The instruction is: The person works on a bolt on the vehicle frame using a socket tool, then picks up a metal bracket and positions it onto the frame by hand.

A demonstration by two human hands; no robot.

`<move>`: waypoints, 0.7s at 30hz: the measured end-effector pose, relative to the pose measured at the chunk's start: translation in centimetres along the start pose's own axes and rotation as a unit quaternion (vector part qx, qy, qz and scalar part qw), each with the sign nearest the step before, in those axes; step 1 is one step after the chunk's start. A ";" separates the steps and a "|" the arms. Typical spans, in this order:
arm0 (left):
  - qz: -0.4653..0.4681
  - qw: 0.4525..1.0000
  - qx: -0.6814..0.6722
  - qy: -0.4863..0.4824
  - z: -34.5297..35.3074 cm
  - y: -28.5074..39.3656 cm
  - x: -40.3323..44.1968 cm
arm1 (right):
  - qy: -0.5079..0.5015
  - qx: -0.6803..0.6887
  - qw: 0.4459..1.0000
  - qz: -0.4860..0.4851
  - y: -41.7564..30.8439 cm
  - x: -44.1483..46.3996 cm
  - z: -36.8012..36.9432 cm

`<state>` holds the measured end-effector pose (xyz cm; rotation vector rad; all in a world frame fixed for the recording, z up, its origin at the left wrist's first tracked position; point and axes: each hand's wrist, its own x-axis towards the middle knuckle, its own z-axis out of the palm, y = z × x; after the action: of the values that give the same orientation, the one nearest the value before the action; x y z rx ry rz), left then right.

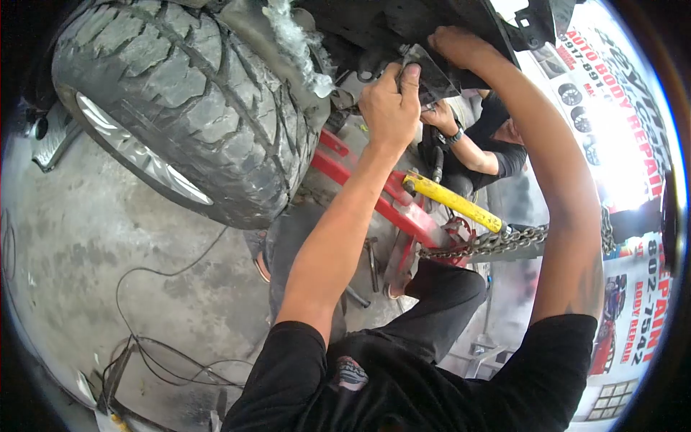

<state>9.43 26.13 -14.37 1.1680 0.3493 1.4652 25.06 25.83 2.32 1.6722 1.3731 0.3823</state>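
My left hand (pixel 392 104) is closed on the edge of a dark metal plate (pixel 437 81) under the vehicle, its thumb pressed over the upper side. Higher up, my right hand (pixel 461 47) is curled against the vehicle's dark underside (pixel 403 21); what its fingers grip, if anything, is hidden. A co-worker's hand (pixel 440 115), with a watch on the wrist, is at the plate's lower edge. Left of my left hand stands a large treaded tire (pixel 187 93), and white fluffy material (pixel 299 47) hangs between it and the plate.
A red steel frame (pixel 389 209) with a yellow bar (pixel 457 201) and a chain (pixel 497 243) runs below my arms. A hammer-like tool (pixel 372 263) lies on the concrete floor. Black cable (pixel 140 338) loops at lower left. The co-worker (pixel 497 140) crouches opposite, beside printed banners (pixel 626 108).
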 end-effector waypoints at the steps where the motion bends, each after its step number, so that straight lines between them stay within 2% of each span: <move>1: -0.006 1.000 0.005 -0.005 0.0 -0.1 -0.1 | -0.001 0.001 1.000 0.001 0.1 0.1 0.3; 4: -0.001 1.000 -0.017 -0.005 -0.1 -0.2 0.0 | -0.010 0.011 1.000 0.023 -0.3 1.3 1.0; 7: 0.001 1.000 -0.007 -0.006 -0.2 0.0 0.0 | 0.031 0.006 0.999 0.038 0.0 1.0 1.6; 14: 0.008 0.999 0.041 0.002 -0.7 0.4 0.0 | -0.012 -0.014 0.998 0.066 0.6 2.3 2.4; 16: -0.014 0.999 0.022 -0.022 -0.5 0.3 -0.1 | -0.010 -0.043 0.997 0.065 0.6 2.2 2.1; 18: -0.028 0.999 -0.005 -0.028 -0.5 -0.1 -0.1 | -0.086 -0.073 0.991 0.065 0.5 3.2 1.9; 21: -0.055 0.997 0.009 -0.045 -0.5 0.1 -0.1 | -0.080 -0.067 0.991 0.083 -0.5 2.8 0.5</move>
<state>8.92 26.25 -14.55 1.2060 0.3597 1.3118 26.03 28.12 0.79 1.6717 1.0717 0.4168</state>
